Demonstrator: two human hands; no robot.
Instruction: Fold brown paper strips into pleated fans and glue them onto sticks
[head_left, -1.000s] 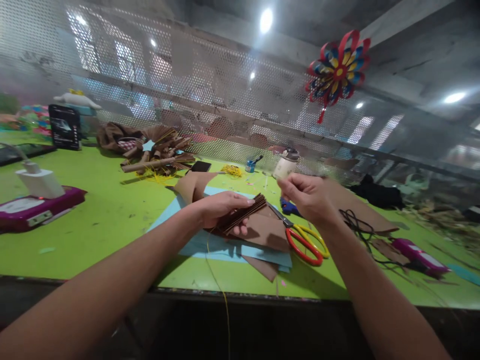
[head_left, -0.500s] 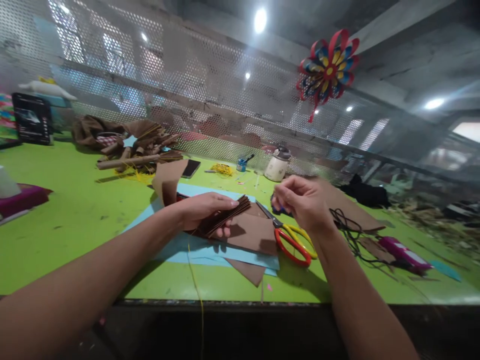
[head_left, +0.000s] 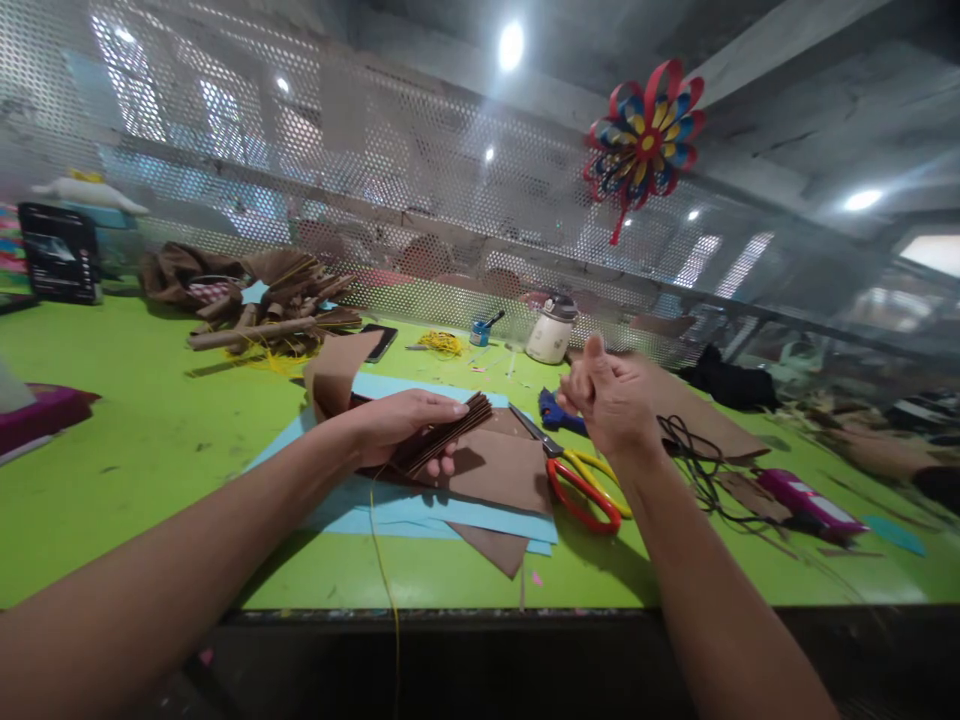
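Observation:
My left hand [head_left: 411,428] is closed around a folded stack of brown paper [head_left: 454,432], its pleated edges fanning out past my thumb. A yellow thread [head_left: 384,570] hangs from beneath that hand over the table's front edge. To the right, my right hand [head_left: 616,400] is raised with curled fingers and the thumb up; whatever it may hold is hidden. Scissors [head_left: 581,480] with red and yellow handles lie between the hands. Behind them is a dark blue object [head_left: 556,412], partly covered by my right hand. Brown paper [head_left: 510,470] and light blue sheets [head_left: 480,515] lie below my left hand.
At the back left is a pile of brown paper pieces [head_left: 255,300]. A phone [head_left: 382,342], yellow thread bundle [head_left: 441,343], small blue jar [head_left: 480,333] and white bottle [head_left: 551,330] stand or lie behind. Black cord [head_left: 694,455] and a magenta device [head_left: 810,502] lie right, near another person's arm [head_left: 885,440].
My right hand's thumb has risen and its fingers have curled differently, showing more of the dark blue object. My left hand still grips the folded paper. Another person's arm has appeared at far right.

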